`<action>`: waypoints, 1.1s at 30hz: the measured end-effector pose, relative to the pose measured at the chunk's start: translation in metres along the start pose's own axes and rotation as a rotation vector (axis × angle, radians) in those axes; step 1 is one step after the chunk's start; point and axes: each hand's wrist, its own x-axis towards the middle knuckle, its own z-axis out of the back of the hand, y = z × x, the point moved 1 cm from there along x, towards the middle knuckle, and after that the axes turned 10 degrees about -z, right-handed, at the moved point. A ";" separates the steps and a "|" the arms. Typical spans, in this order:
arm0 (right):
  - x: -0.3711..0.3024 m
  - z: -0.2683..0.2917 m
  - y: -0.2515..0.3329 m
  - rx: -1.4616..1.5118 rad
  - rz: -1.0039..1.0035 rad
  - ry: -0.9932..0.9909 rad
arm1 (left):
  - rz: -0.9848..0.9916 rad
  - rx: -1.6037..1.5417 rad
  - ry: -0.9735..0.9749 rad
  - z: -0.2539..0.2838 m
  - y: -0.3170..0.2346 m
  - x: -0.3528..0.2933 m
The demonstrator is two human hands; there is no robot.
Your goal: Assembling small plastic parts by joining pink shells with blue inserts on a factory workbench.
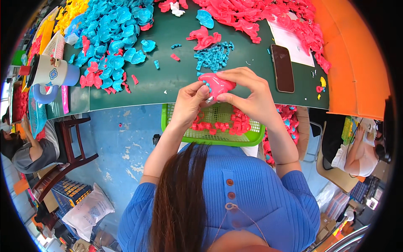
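Over a dark green table point(168, 80) heaped with plastic parts, both hands, left point(189, 102) and right point(248, 97), pinch one pink plastic piece point(216, 84), best gripped firmly above the green basket point(176, 126).

I saw a dark phone point(282, 68) lying flat on the green desk point(168, 80), right of centre, its screen black and unlit. Just right of it lay a white paper sheet point(292, 42), rectangular, partly buried under pink plastic parts point(268, 17) at its top edge. On the floor point(121, 138) at lower left sat a pale, bulging plastic bag point(87, 212) with faint print, touching a blue crate point(69, 193). Small cardboard boxes point(331, 220) showed at lower right, too small to detail.
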 end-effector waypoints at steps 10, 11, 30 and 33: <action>0.002 -0.001 -0.003 0.051 -0.049 0.049 | 0.023 0.056 0.023 0.007 0.000 0.003; 0.002 -0.001 -0.003 0.066 -0.070 0.062 | 0.015 0.096 0.044 0.008 -0.001 0.005; -0.002 0.001 -0.021 0.497 -0.273 0.044 | 0.043 -0.210 0.171 -0.012 -0.015 -0.003; -0.003 0.001 -0.021 0.547 -0.302 0.050 | -0.045 -0.037 0.174 -0.010 -0.010 -0.003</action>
